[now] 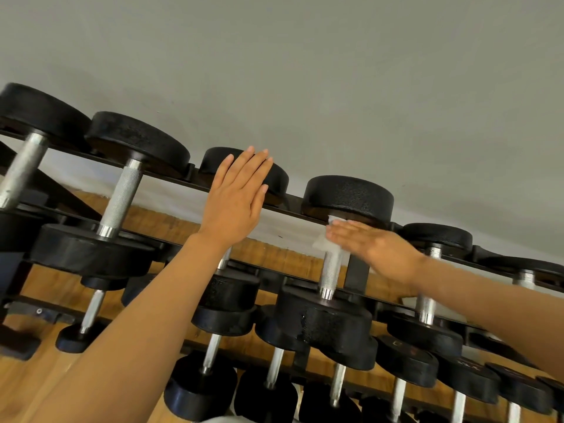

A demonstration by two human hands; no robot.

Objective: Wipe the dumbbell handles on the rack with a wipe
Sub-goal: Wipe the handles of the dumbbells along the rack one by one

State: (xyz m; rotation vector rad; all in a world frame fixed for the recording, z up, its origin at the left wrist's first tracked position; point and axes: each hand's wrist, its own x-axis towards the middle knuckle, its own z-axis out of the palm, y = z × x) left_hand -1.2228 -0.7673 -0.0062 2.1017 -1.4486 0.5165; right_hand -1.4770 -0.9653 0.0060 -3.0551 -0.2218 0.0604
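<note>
- The wipe (328,244) was a small white sheet draped over the far end of one knurled steel handle (330,271) on the top tier of the rack (355,274), just under that dumbbell's far black head (348,195).
- My right hand (369,242) pressed the wipe against the handle with straight, flat fingers; it was blurred, so I could not tell whether the thumb curled under the bar.
- My left hand (236,193) lay open, fingers straight and together, resting on the far head of the neighbouring dumbbell (274,175) to the left, holding nothing.
- I judged the step in hand to be the wiping of this one handle, begun at its far end; the near stretch of bare knurling toward the near head (323,322) looked not yet covered.
- The next move, as I read it, called for dragging the wipe down the bar toward me, keeping pressure so the sheet did not slip off.
- Further handles waited to the right (426,306) and on the lower tiers, above a wooden floor (39,380).
</note>
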